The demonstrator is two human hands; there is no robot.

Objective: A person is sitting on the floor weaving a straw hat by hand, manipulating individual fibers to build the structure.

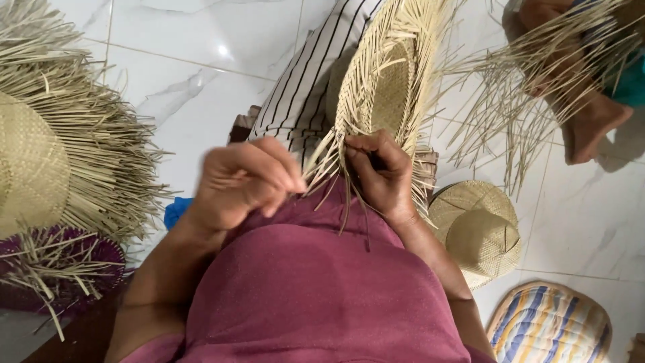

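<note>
Hands met at the middle of the view, above a maroon shirt; the left hand was curled nearly closed, its fingertips pinching loose straw strands that trailed from a half-woven straw hat; the right hand was also closed, gripping the hat's unfinished edge just beside the left; the hat stood tilted on its side over a striped cloth, directly above both hands, with unwoven strands fanning from its rim; a finished straw hat lay on the white tiled floor to the right, near a striped cushion; at the far left sat another unfinished hat with long loose strands, resting over a purple woven piece; at the upper right, another person's foot showed behind a spray of straw.
</note>
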